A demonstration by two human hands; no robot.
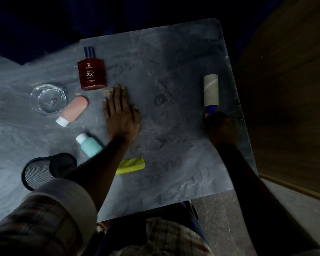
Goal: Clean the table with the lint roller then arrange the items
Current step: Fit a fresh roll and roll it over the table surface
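Observation:
My right hand (220, 127) grips the blue handle of the lint roller (211, 90), whose pale roll lies on the grey table (174, 71) near its right edge. My left hand (121, 112) rests flat, fingers spread, on the middle of the table. Dark hairs are scattered over the surface between the two hands. Left of my left hand lie a red perfume bottle (92, 72), a pink tube (74, 110) with a white cap, and a teal bottle (89, 145).
A clear glass ashtray (48, 98) sits at the far left. A black mesh cup (44, 170) lies on its side at the front left. A yellow-green comb (131, 165) lies beside my left forearm. A wooden panel (288, 108) stands right of the table.

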